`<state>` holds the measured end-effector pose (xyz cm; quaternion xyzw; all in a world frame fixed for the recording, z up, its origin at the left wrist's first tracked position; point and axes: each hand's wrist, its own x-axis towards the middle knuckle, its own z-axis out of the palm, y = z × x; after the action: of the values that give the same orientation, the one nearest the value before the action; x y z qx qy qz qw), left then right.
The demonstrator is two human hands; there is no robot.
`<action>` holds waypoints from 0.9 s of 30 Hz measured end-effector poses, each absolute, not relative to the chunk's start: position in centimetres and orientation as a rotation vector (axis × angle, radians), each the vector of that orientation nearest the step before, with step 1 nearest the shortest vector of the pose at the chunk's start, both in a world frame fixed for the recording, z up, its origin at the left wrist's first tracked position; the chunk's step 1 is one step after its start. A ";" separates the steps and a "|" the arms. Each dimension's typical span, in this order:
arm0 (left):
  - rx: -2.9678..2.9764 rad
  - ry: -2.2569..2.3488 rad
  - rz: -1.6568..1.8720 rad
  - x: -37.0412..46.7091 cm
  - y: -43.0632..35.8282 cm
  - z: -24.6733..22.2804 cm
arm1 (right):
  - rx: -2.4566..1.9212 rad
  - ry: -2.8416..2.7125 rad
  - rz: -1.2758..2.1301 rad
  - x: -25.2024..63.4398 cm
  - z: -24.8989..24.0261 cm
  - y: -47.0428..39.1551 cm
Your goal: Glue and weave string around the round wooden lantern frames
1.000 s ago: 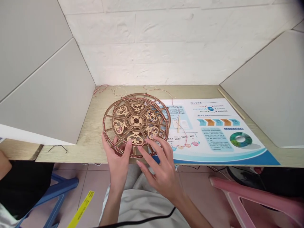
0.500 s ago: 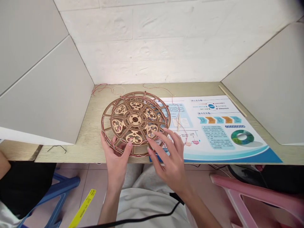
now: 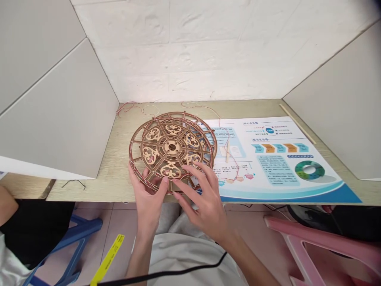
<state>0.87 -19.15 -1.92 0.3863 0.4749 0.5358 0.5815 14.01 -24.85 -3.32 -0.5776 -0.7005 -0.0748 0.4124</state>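
Note:
A round wooden lattice wheel [image 3: 172, 147] with scroll-shaped inserts and a hub with holes is tilted over a second wooden ring [image 3: 214, 139], which shows behind it at the right. Thin red and white wires run along the front wheel's rim. My left hand [image 3: 149, 198] grips the near-left rim, thumb on top and fingers underneath. My right hand [image 3: 205, 202] hovers over the near-right part, fingers spread and fingertips close to the near rim and the left thumb. Whether those fingertips touch the wire, I cannot tell.
A printed poster [image 3: 268, 171] lies on the narrow wooden table [image 3: 113, 159], with a pointed wooden stick [image 3: 228, 151] on it. Loose wire [image 3: 126, 106] trails at the back. Grey panels [image 3: 59, 115] flank both sides. Another person's arm [image 3: 6, 204] shows at left.
My right hand has shifted left along the near rim, its fingertips now closer to my left thumb. My left hand keeps its hold on the wheel. The view has shifted slightly.

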 end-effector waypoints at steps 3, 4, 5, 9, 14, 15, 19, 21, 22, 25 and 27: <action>0.901 1.111 1.249 0.9 -19.2 -2.0 | -1.440 -1.772 -0.136 14.3 -2.9 -24.7; 0.901 1.111 1.250 0.9 -19.2 -2.0 | -1.439 -1.779 -0.127 14.4 -2.8 -24.6; 0.900 1.110 1.250 0.9 -19.3 -2.0 | -1.435 -1.785 -0.122 14.5 -2.8 -24.6; 0.913 1.114 1.245 0.8 -19.2 -2.3 | -1.407 -1.778 -0.149 15.7 -2.9 -24.0; 0.927 1.123 1.253 0.6 -19.2 -2.8 | -1.399 -1.777 -0.205 17.5 -2.5 -23.5; 0.919 1.123 1.258 0.6 -19.3 -2.8 | -1.402 -1.787 -0.229 17.6 -2.5 -23.6; 0.911 1.111 1.272 0.7 -19.4 -2.7 | -1.504 -1.830 -0.290 16.2 -3.2 -24.8; 0.920 1.110 1.268 0.8 -19.4 -2.5 | -1.548 -1.815 -0.283 15.4 -3.6 -25.4; 0.923 1.108 1.265 0.8 -19.5 -2.3 | -1.555 -1.804 -0.284 15.1 -3.8 -25.6; 0.938 1.102 1.260 0.9 -19.5 -1.9 | -1.559 -1.791 -0.285 14.8 -4.2 -25.9; 0.967 1.100 1.258 1.0 -19.5 -1.7 | -1.566 -1.788 -0.275 14.9 -4.2 -26.0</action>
<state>1.02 -19.49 -1.74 0.4119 0.4683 0.5359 0.5690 14.88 -25.97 -4.25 -0.6090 -0.6957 -0.1071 0.3657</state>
